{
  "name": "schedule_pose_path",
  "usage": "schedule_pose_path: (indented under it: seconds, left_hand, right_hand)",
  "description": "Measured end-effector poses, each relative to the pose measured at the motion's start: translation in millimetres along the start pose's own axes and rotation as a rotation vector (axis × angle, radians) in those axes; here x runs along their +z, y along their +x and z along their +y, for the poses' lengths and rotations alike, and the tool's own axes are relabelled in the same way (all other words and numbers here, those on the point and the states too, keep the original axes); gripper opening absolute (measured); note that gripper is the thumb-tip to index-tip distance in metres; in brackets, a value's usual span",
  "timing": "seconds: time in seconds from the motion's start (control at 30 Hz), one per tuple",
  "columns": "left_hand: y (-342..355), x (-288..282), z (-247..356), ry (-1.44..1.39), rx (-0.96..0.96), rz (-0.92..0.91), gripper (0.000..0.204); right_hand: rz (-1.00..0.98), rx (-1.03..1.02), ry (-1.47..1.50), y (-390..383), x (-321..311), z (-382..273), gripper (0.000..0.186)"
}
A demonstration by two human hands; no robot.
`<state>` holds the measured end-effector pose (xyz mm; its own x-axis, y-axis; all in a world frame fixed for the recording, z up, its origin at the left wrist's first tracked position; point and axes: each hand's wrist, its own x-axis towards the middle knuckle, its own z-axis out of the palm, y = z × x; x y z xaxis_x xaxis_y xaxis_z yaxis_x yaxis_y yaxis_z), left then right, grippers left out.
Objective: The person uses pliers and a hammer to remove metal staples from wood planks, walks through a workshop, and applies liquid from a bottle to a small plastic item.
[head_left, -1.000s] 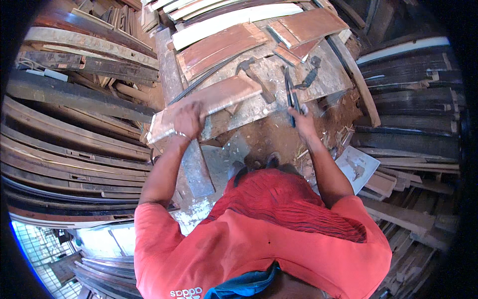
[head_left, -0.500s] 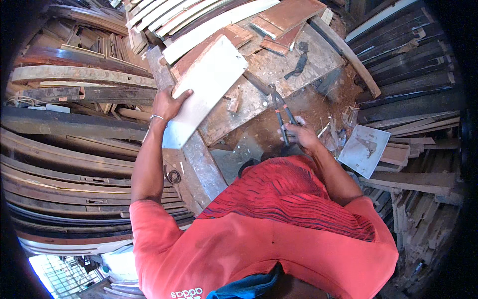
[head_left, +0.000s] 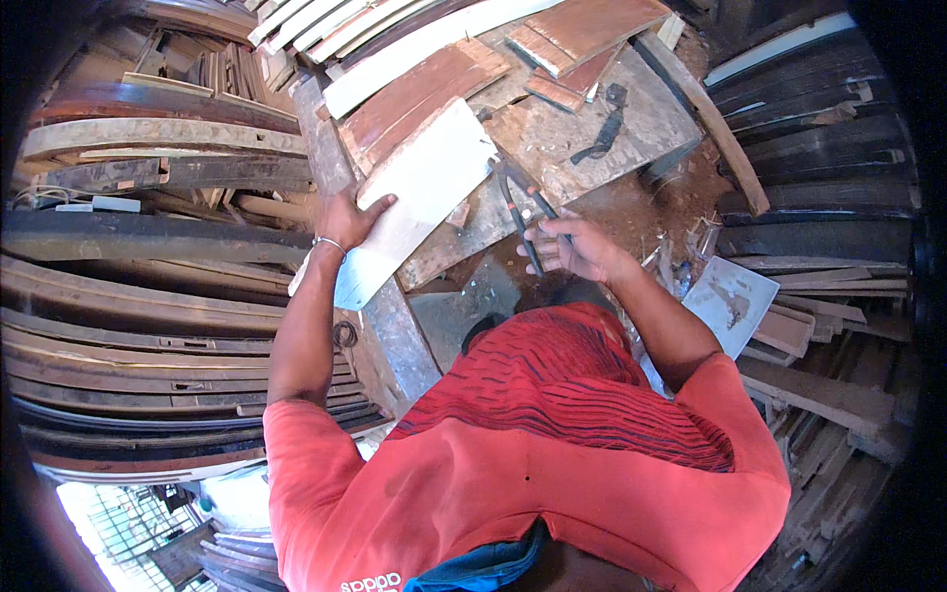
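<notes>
My left hand (head_left: 347, 223) grips the near left edge of a white board (head_left: 419, 187), thumb on top and fingers out of sight beneath. The board slants over a low wooden workbench (head_left: 552, 163). In my right hand (head_left: 580, 249) is a pair of long-handled pincers (head_left: 511, 209) with dark and orange handles. Its fingers are wrapped loosely about the handles. The pincers' jaws meet the board's far right corner; whether they bite on anything there is too small to tell.
Reddish-brown boards (head_left: 424, 94) and a black strip (head_left: 604, 128) lie on the bench. Stacked timber (head_left: 148, 296) fills the left side, with dark planks (head_left: 809, 148) on the right. A stained white panel (head_left: 730, 306) leans at the right. Pale slats (head_left: 326, 25) stand at the back.
The pincers have swung left, from beside the bench edge to the white board's corner. My right hand went with them, its fingers now more spread. The board sits slightly lower in view.
</notes>
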<state>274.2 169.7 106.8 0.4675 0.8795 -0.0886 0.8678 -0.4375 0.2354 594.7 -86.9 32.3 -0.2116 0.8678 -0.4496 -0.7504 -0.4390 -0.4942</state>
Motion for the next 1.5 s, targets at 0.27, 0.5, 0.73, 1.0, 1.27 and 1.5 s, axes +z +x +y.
schedule_pose_path:
  seconds: [0.27, 0.5, 0.73, 1.0, 1.27, 1.5]
  left_hand:
    - [-0.2, -1.1, 3.8, 0.008, 0.001, 0.050, 0.078]
    - [-3.1, -14.7, 20.1, 0.086, -0.044, -0.014, 0.076]
    - [19.4, -12.5, 20.6, 0.170, -0.186, -0.166, 0.097]
    - [31.9, -11.6, 2.2, 0.077, -0.145, -0.190, 0.099]
    - [16.6, -14.2, 14.7, 0.139, -0.126, -0.119, 0.095]
    - [37.2, 1.8, -14.1, 0.032, -0.101, -0.096, 0.093]
  right_hand:
    - [-0.119, 0.089, 0.087, 38.2, -18.4, -31.3, 0.040]
    - [-0.055, 0.111, -0.048, 38.2, -25.7, -46.3, 0.033]
    - [0.038, 0.155, -0.028, 65.8, 25.6, -2.7, 0.024]
    - [0.520, -0.725, -0.586, 156.5, 31.4, 119.8, 0.020]
    - [0.119, 0.012, -0.163, 60.5, 12.9, -14.7, 0.038]
    - [0.284, -0.136, -0.249, 103.8, 41.0, 49.3, 0.036]
